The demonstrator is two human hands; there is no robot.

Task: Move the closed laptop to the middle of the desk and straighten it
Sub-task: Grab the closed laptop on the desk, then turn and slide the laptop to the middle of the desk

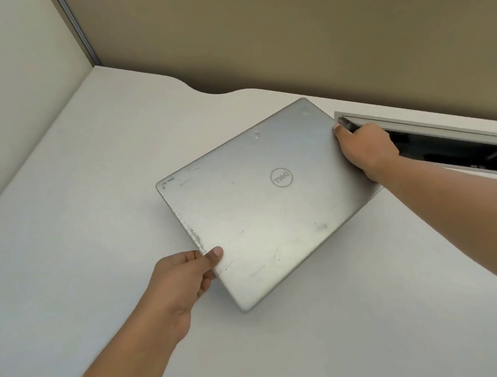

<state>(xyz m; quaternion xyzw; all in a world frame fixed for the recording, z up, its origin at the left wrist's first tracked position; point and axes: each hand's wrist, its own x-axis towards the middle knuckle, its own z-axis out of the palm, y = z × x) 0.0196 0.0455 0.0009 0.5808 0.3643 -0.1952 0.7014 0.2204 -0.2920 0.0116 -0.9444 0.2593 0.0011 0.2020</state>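
Note:
A closed silver laptop (pixel 259 205) with a round logo on its scratched lid lies skewed on the white desk (pixel 85 195), its corners pointing toward me and toward the back wall. My left hand (pixel 185 276) grips its near left edge, thumb on the lid and fingers underneath. My right hand (pixel 366 147) holds the far right edge near the back corner, thumb on top. Whether the laptop rests on the desk or is slightly raised, I cannot tell.
An open cable slot (pixel 439 140) with a grey flap and a dark inside is set into the desk at the back right, just behind my right hand. A beige partition (pixel 263 36) runs along the back, a white panel (pixel 23 84) along the left.

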